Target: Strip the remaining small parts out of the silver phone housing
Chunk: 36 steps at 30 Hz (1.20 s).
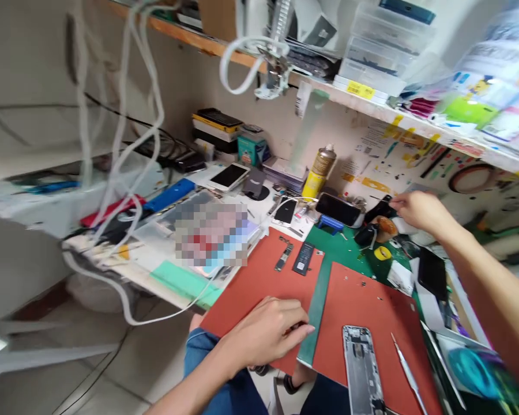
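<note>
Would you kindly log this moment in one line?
left hand: over red mat | right hand: by black object, grip unclear | battery: on mat

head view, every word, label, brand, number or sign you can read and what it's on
No text reads with certainty.
Battery: print too small.
Spray can: label blurred.
Yellow barcode sticker: too small.
White tag: too small.
Printed packaging, top right: blurred.
Wall sheet: too small.

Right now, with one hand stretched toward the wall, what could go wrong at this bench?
The phone housing seems to jut past the front edge of the red mat, so a nudge could tip it off. Small parts lie loose there and might scatter. The white cable hangs off the bench and might snag.
</note>
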{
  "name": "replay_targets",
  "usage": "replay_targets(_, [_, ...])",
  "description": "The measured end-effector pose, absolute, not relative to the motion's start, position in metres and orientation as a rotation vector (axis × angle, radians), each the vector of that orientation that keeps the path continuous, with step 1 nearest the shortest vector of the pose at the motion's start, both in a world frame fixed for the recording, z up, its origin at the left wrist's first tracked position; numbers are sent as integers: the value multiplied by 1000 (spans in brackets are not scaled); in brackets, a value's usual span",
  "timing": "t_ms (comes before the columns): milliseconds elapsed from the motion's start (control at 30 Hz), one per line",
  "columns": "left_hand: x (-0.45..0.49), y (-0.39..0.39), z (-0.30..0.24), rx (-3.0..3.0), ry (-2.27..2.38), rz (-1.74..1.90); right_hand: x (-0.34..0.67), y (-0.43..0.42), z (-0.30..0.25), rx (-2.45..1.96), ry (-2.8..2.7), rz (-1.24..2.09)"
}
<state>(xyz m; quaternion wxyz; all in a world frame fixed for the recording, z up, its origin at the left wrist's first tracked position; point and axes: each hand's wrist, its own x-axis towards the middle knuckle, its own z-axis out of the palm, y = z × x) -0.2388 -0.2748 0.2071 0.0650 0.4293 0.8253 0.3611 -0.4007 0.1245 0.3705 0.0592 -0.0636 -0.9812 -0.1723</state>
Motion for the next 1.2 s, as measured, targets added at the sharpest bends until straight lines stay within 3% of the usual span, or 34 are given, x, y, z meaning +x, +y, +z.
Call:
replay_targets(333, [-243, -272, 203, 1332, 2505, 1078, -398, 117, 373, -404, -3072, -457])
replay_targets(1200, [-244, -272, 202, 1356, 2511, 1135, -411, 104, 366, -449, -3064, -464])
